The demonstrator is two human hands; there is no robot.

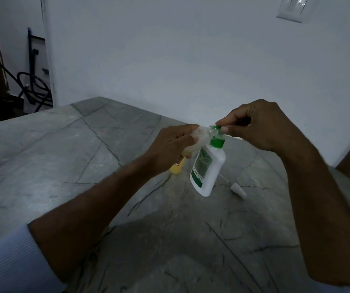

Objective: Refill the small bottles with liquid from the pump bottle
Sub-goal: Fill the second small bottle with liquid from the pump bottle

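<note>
A white pump bottle (pixel 209 166) with a green collar and label stands on the grey stone counter (pixel 85 157). My right hand (pixel 258 125) presses its fingertips down on the green pump head. My left hand (pixel 170 146) grips a small clear bottle (pixel 200 137), tilted, its mouth held at the pump's nozzle. A pale liquid shows inside the small bottle. A small yellow bottle (pixel 177 167) stands on the counter behind my left hand, partly hidden by it.
A white cap with a thin dip tube (pixel 236 188) lies on the counter just right of the pump bottle. A white wall rises close behind. Dark cables and a frame stand on the floor at far left (pixel 32 87).
</note>
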